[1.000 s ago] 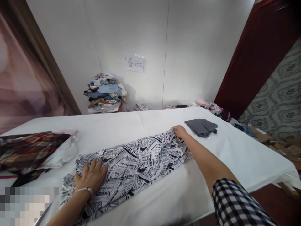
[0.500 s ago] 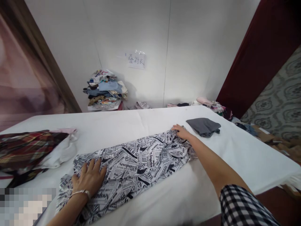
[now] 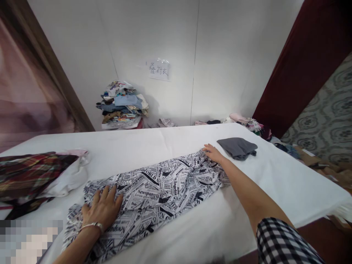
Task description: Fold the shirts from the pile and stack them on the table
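Where under left hand (image 3: pixel 103 208), cloth (image 3: pixel 167 189) invisible.

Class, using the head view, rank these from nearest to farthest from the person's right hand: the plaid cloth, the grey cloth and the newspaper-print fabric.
1. Newspaper-print fabric: touching the right hand, at the fabric's right end.
2. Grey cloth: just right of that hand, apart from it, on the white table.
3. Plaid cloth: away at the table's left side.
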`<action>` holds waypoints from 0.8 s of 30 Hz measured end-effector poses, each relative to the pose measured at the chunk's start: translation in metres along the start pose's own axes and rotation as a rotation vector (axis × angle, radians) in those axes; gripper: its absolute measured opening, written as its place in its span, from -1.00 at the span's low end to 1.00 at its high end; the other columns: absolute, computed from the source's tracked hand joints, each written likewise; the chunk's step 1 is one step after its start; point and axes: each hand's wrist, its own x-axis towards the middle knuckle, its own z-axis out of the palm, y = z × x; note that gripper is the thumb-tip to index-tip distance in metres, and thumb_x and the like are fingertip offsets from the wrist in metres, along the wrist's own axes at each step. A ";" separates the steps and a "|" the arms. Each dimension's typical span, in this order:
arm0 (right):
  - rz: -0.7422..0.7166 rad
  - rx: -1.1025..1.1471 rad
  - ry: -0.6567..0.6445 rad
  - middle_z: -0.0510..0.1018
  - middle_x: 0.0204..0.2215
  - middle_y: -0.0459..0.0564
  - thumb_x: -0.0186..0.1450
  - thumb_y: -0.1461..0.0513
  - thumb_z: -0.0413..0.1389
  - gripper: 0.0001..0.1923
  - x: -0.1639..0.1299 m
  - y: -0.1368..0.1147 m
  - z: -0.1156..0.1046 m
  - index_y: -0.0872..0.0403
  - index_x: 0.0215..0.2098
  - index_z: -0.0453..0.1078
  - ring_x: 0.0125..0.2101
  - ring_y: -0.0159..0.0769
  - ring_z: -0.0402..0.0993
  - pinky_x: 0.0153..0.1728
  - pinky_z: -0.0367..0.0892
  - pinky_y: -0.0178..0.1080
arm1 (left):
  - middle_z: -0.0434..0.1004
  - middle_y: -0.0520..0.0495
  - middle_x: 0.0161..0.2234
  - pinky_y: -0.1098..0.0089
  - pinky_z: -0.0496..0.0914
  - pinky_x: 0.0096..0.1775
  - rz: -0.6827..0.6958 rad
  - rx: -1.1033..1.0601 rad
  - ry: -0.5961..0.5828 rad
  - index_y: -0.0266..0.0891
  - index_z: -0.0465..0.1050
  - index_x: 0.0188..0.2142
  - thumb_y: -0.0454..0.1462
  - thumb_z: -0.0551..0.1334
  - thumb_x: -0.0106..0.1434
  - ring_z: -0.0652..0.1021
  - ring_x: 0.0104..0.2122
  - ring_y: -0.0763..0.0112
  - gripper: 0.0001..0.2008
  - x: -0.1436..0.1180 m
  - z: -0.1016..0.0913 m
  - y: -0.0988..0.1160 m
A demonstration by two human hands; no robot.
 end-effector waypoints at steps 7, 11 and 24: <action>-0.042 -0.076 -0.127 0.26 0.31 0.02 0.27 0.33 0.03 -0.67 -0.005 -0.009 0.006 0.03 -0.10 0.56 0.37 -0.02 -0.10 0.31 -0.13 0.11 | 0.09 -0.27 0.35 -0.28 0.11 0.17 -0.040 0.096 -0.039 -0.24 0.16 0.30 -0.04 -0.16 0.36 0.07 0.33 -0.13 -0.38 -0.003 -0.003 0.005; 0.045 -0.095 -0.101 0.34 0.25 0.07 0.32 0.29 0.04 -0.74 -0.004 -0.005 0.007 0.04 -0.15 0.56 0.33 0.01 0.02 0.27 -0.02 0.10 | 0.12 -0.28 0.34 -0.28 0.11 0.16 -0.025 0.065 -0.019 -0.24 0.21 0.27 -0.02 -0.16 0.35 0.09 0.32 -0.15 -0.38 -0.003 -0.004 0.006; -0.239 0.118 0.114 -0.03 0.41 0.02 0.42 -0.06 -0.15 -0.39 -0.065 -0.117 0.011 0.01 0.34 0.13 0.40 -0.08 -0.26 0.34 -0.27 0.09 | 0.19 -0.31 0.29 -0.33 0.12 0.13 -0.016 0.018 0.021 -0.28 0.26 0.24 -0.01 -0.18 0.34 0.12 0.30 -0.19 -0.36 -0.006 -0.007 0.012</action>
